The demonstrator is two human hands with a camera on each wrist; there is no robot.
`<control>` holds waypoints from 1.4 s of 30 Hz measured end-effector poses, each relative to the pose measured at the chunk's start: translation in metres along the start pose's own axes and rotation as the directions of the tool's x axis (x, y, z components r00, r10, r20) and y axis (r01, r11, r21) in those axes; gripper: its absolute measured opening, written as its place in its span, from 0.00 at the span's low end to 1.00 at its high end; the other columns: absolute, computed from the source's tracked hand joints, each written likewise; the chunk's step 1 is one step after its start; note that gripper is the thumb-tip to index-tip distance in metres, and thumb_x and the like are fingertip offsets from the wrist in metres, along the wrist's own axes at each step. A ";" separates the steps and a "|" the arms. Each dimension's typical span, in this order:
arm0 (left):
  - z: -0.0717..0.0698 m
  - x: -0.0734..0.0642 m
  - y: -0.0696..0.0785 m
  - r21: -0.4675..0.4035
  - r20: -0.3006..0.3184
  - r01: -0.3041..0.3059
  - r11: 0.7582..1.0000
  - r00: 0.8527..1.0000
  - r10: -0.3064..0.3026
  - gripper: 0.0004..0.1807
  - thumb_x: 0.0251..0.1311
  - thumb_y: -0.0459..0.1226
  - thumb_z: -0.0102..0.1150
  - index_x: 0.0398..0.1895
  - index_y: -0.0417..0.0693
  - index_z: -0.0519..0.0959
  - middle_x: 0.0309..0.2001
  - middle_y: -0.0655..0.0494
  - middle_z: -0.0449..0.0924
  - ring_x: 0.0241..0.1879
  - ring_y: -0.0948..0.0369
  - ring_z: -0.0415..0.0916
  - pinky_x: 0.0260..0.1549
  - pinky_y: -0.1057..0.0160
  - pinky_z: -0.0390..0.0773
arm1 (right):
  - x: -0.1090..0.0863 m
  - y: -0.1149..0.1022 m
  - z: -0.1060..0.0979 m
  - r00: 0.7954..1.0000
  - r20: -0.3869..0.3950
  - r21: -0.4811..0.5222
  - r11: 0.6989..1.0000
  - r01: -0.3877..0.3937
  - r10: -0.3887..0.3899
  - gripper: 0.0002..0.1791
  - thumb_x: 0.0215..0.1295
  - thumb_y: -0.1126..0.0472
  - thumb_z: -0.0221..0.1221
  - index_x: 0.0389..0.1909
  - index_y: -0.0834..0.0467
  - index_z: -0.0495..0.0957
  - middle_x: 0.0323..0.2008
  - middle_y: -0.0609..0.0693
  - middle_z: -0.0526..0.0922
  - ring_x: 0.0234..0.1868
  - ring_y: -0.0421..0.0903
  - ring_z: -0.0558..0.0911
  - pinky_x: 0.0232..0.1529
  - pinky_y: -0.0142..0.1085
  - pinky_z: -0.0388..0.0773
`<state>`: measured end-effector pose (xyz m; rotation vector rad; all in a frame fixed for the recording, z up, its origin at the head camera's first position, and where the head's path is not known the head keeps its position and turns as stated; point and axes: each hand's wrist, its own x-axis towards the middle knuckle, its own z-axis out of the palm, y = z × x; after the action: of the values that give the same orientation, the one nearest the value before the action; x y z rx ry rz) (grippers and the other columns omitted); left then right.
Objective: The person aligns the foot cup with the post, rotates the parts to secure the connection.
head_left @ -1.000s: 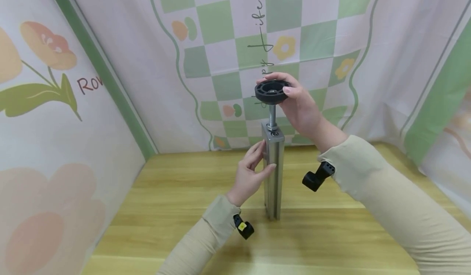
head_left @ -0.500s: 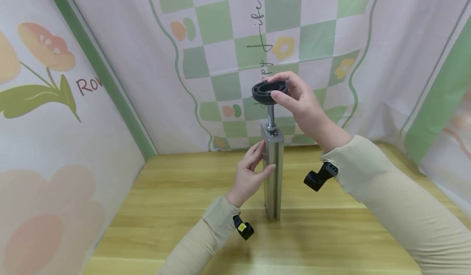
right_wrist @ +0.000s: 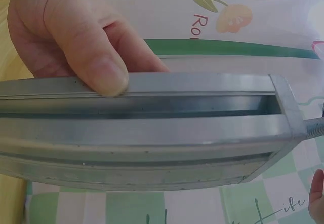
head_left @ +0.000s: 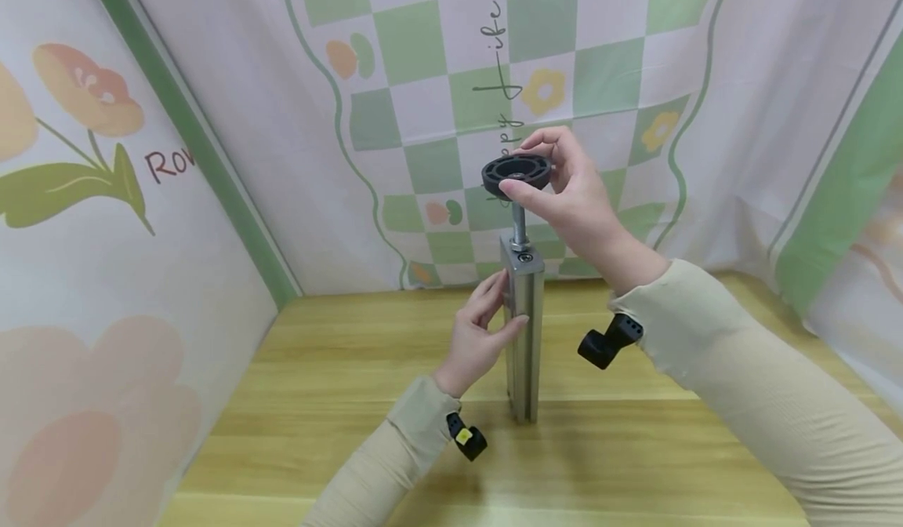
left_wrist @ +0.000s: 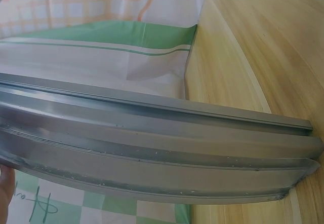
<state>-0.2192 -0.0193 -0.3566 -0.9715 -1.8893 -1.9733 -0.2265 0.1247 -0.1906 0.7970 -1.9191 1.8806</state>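
Observation:
An upright grey aluminium profile [head_left: 525,339] with long slots stands on the wooden table. Its top carries an end plate, a nut [head_left: 520,246] and a threaded stud [head_left: 519,225] that leads up to a black round levelling foot [head_left: 513,168]. My left hand [head_left: 480,343] grips the profile near its upper part, thumb along the near side. At the top, my right hand [head_left: 571,190] pinches the foot's rim, thumb in front and fingers behind. In the right wrist view the left thumb presses the profile's edge [right_wrist: 152,127]. The left wrist view shows the profile's lower end [left_wrist: 228,153] at the table.
The wooden table [head_left: 339,386] surrounds the profile's base. Behind it hangs a green-and-white checked curtain [head_left: 409,111], and a flowered curtain [head_left: 92,221] closes the left side. Small black camera mounts [head_left: 610,340] sit on both beige sleeves.
My right hand has shifted round the foot, its thumb sliding leftward along the front rim. The foot has moved slightly left. My left hand and the profile keep their place.

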 end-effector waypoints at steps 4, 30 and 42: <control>0.000 0.000 0.000 0.001 0.002 0.005 1.000 1.000 -0.005 0.32 0.57 0.21 0.57 0.66 0.28 0.59 0.67 0.33 0.58 0.67 0.43 0.60 0.66 0.62 0.65 | -0.001 -0.003 0.002 0.999 -0.032 -0.075 0.997 -0.008 0.006 0.19 0.56 0.69 0.62 0.45 0.53 0.67 0.44 0.48 0.74 0.41 0.44 0.77 0.38 0.26 0.76; 0.001 0.001 0.000 0.012 0.006 -0.007 1.000 1.000 0.007 0.32 0.57 0.22 0.58 0.66 0.28 0.59 0.68 0.34 0.58 0.66 0.43 0.61 0.67 0.62 0.65 | -0.001 -0.002 0.012 0.981 -0.141 -0.242 0.966 0.096 -0.133 0.28 0.57 0.64 0.62 0.56 0.60 0.61 0.42 0.42 0.66 0.44 0.40 0.67 0.46 0.30 0.64; 0.001 -0.001 0.000 0.014 0.006 0.009 1.000 1.000 -0.009 0.32 0.57 0.22 0.57 0.66 0.28 0.59 0.68 0.34 0.57 0.67 0.44 0.59 0.67 0.63 0.64 | 0.015 0.015 -0.005 0.979 0.201 0.477 0.876 -0.065 -0.038 0.19 0.60 0.62 0.43 0.54 0.56 0.67 0.47 0.50 0.74 0.45 0.43 0.79 0.54 0.31 0.74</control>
<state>-0.2187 -0.0188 -0.3570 -0.9681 -1.9120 -1.9615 -0.2478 0.1266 -0.1929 1.1645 -1.5678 2.4127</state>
